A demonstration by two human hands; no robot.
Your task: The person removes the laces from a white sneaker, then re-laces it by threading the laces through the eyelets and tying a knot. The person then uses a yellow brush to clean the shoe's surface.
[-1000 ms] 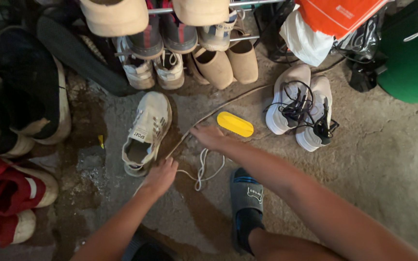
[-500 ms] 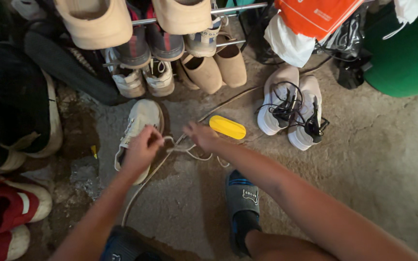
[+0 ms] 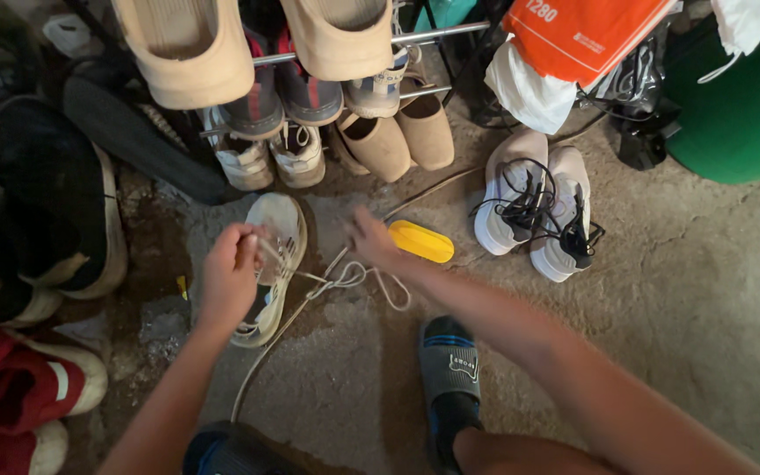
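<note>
Head view shows the left hand (image 3: 229,274) reaching forward over the white sneaker (image 3: 273,264) on the floor, its grip pinching the white lace (image 3: 345,280), while the right hand (image 3: 371,242), just beside, is too blurred to tell its grip.

light: dim, warm, soft shadows | left edge dark | slight motion blur

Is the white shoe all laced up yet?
Not yet. The white sneaker is on the floor, and both the left hand and right hand hold its lace, which trails loose in loops beside it. Threading and tying are left.
</note>
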